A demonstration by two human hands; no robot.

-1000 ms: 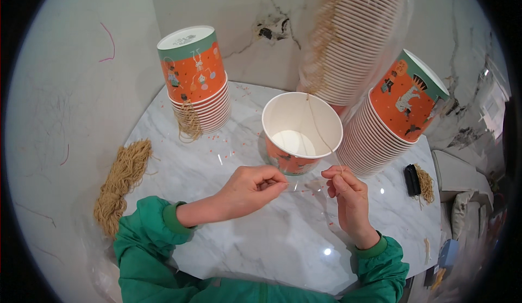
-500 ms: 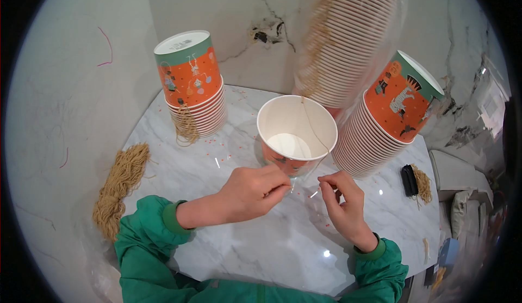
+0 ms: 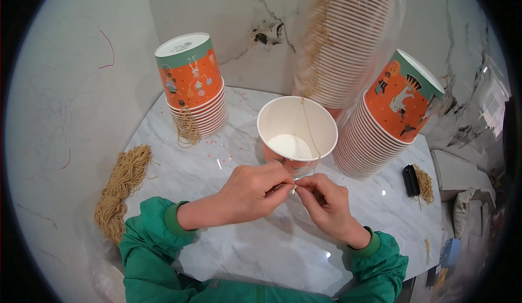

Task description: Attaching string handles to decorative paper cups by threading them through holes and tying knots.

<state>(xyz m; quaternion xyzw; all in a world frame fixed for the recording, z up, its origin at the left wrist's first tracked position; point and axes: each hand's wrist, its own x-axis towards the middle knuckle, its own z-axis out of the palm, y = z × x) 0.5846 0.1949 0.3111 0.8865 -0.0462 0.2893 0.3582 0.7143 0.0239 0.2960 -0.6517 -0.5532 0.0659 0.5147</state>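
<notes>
An orange paper bucket [image 3: 297, 128] with a white inside stands upright, its mouth facing up. A thin tan string [image 3: 310, 123] starts at its far rim, crosses the mouth and drops over the near right rim toward my fingers. In front of the bucket, my left hand [image 3: 253, 191] is closed in a pinch. My right hand [image 3: 329, 205] also pinches, its fingertips meeting the left ones. A small pale bit, seemingly the string's end, shows between them; the fingers hide most of it.
Upturned stacks of orange-and-green buckets stand at left [image 3: 190, 85] and right [image 3: 391, 107]. A tall plastic-wrapped bucket stack [image 3: 350, 36] rises behind. A tan string bundle [image 3: 123, 189] lies at the table's left edge. A black object [image 3: 410, 180] sits beside more string [image 3: 422, 185] at right.
My right hand has moved left, and its fingertips now meet those of my left hand. The string over the bucket's mouth has shifted slightly left. My left hand has barely moved.
</notes>
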